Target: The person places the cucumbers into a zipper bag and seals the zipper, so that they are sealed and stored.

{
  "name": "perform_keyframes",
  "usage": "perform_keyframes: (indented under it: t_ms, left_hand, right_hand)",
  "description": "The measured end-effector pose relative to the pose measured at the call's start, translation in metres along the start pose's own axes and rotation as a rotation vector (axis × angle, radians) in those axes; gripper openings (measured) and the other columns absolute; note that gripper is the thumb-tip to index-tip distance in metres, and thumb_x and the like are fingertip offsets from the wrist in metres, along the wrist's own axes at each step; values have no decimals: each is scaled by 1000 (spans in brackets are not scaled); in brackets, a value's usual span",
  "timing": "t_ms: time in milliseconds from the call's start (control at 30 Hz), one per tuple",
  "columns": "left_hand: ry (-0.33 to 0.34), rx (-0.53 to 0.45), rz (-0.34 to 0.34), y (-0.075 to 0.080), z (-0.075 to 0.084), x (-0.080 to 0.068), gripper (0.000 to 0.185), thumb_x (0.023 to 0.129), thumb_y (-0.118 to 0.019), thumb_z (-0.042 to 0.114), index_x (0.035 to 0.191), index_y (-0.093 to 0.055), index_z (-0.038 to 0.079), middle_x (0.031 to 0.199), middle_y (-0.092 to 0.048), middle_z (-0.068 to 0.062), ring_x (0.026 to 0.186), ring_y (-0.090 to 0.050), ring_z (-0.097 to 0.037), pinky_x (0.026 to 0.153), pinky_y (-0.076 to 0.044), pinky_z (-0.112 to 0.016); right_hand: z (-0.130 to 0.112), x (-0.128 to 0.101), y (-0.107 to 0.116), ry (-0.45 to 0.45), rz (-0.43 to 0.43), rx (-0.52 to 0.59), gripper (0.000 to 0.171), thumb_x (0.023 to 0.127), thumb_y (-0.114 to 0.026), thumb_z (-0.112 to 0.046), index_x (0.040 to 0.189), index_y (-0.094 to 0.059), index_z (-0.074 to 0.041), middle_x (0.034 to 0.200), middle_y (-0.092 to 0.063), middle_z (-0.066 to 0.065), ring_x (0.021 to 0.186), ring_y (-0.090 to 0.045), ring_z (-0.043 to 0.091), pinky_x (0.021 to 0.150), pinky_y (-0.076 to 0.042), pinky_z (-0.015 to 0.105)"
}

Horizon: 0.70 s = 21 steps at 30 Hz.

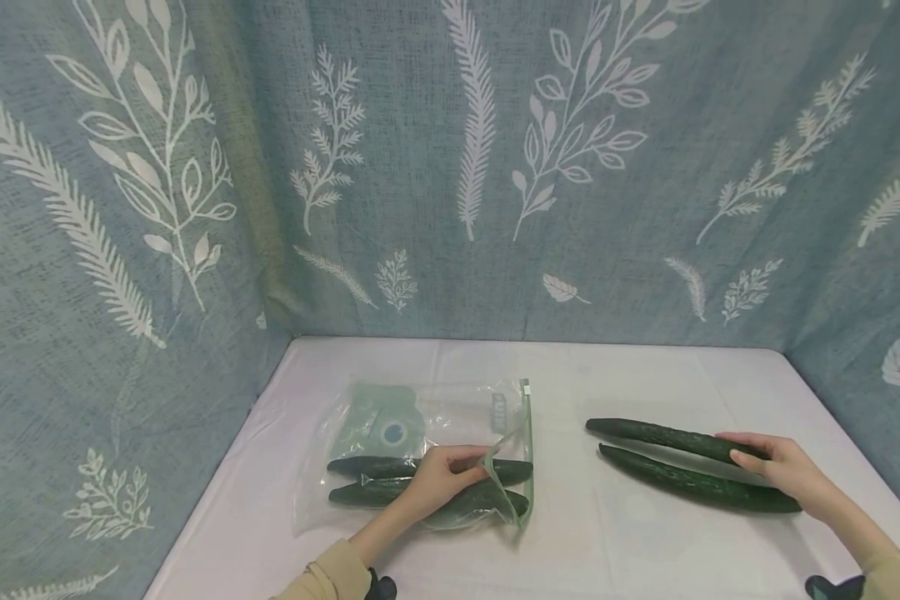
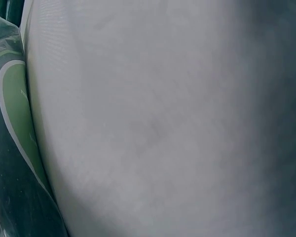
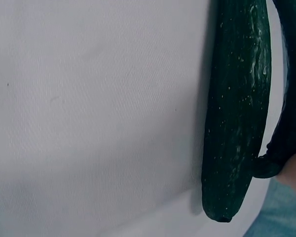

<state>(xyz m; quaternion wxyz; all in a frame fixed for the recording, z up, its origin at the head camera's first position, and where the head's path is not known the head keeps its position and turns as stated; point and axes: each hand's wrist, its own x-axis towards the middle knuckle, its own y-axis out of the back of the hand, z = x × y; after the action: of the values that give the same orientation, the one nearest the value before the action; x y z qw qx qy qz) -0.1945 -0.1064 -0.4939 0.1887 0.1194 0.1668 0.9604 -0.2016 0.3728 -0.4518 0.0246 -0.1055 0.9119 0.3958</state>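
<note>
Quite dark green and slender, the cucumber (image 1: 663,436) in the right hand (image 1: 783,469).

Four long, slender, dark-green cucumbers (image 1: 697,483) are counted: two at the left hand (image 1: 444,479), seen inside one clear plastic bag (image 1: 457,408) with green printing, and two at the right hand (image 1: 783,468). Below the hands, two in number, one white-covered desk (image 1: 570,542) is seen.

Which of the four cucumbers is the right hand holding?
The farther loose cucumber: the right hand pinches it near its right end. The nearer loose cucumber lies ungripped; the other two cucumbers are in the clear bag.
</note>
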Motion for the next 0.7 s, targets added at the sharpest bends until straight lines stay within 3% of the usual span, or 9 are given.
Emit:
perform_keyframes:
  t_ms: [133,233,300,367,433,533,633,700]
  left_hand:
    - [-2,-11,-4,0,7,-1,32,81,-65,23,110,-64,11,109,-64,-7,102,-60,-17,84,-49,-18]
    - [-3,-20,-9,2,18,-3,31,81,-65,18,110,-63,6,109,-64,-12,102,-60,-19,84,-49,-18]
    - [4,-24,-15,3,26,-5,31,81,-65,16,110,-62,4,109,-63,-14,101,-61,-20,83,-49,-18]
    - [17,-24,-18,4,31,-6,32,81,-65,15,110,-62,3,109,-63,-15,101,-61,-19,83,-49,-18]
    - [24,-22,-22,5,34,-7,32,81,-65,14,110,-62,2,109,-63,-15,101,-61,-19,83,-49,-18]
    - [21,-15,-21,5,35,-7,32,81,-64,14,110,-62,1,109,-63,-15,101,-61,-20,84,-49,-19]
    - [21,-14,-20,5,35,-7,32,82,-64,15,111,-62,2,110,-63,-14,102,-60,-20,84,-49,-19]
    - [18,-16,-17,5,34,-7,32,82,-64,15,110,-62,2,110,-63,-13,102,-60,-20,84,-49,-19]
  right_hand:
    - [-2,1,-1,-23,20,33,57,88,-52,-40,126,-48,2,122,-53,19,96,-48,-7,82,-50,36]
    - [-2,3,-2,-38,36,75,55,89,-52,-40,126,-48,2,122,-54,18,99,-51,0,80,-49,34]
    - [-2,3,-4,-38,42,108,56,89,-52,-40,125,-48,3,122,-53,20,105,-51,11,82,-48,39]
    - [-2,3,-5,-49,49,133,56,89,-53,-39,126,-48,2,120,-56,14,105,-50,9,83,-46,43]
    - [-4,2,-6,-58,57,138,55,88,-53,-39,125,-49,1,116,-58,3,96,-46,-8,83,-47,39]
    - [-7,2,-9,-63,62,129,57,88,-54,-40,126,-48,1,113,-57,-7,89,-37,-20,83,-47,31]
    - [-10,1,-12,-64,65,132,57,88,-54,-39,127,-47,2,117,-57,0,91,-37,-17,85,-45,33]
    - [-12,2,-14,-63,68,130,58,88,-54,-40,127,-46,2,121,-55,9,91,-37,-16,87,-44,41]
